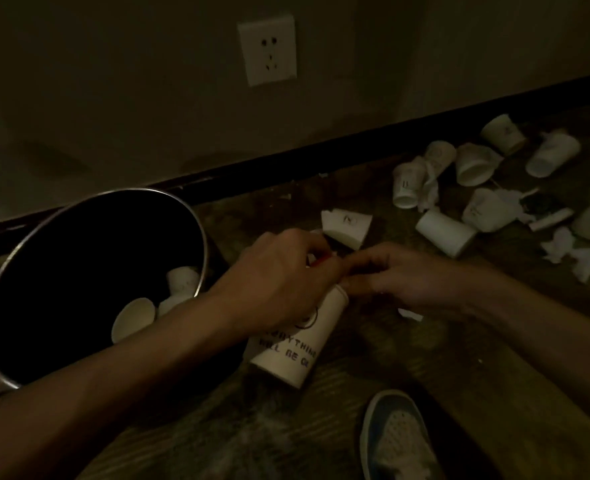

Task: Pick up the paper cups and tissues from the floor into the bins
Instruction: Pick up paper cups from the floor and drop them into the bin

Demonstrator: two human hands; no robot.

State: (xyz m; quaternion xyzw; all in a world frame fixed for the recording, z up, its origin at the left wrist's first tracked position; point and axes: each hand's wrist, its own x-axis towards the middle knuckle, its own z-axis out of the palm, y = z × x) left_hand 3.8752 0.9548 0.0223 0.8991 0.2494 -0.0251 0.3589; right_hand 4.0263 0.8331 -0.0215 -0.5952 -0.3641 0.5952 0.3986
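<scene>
Bin far left on the floor, round, metal rim, dark inside, standing against the black baseboard. Three or so paper cups already lie at its bottom. Left forearm crosses over the bin's near rim. Left hand at centre, fingers curled down over the top of a printed cup and gripping it; the cup is tilted, wide end toward the camera, lettering on its side, just right of the bin. Right hand meets the left at the cup's narrow end, fingers bent, fingertips touching the cup or the left fingers, cannot tell whether it grips anything. Torn cup piece on the floor just behind both hands. Small white scrap under the right wrist. Wall socket above on the wall. Shoe at bottom, right of centre. Further right, a scatter of cups on their sides, mixed with crumpled tissues, spread along the floor toward the right edge, well apart from the bin. Dim light, details murky.
</scene>
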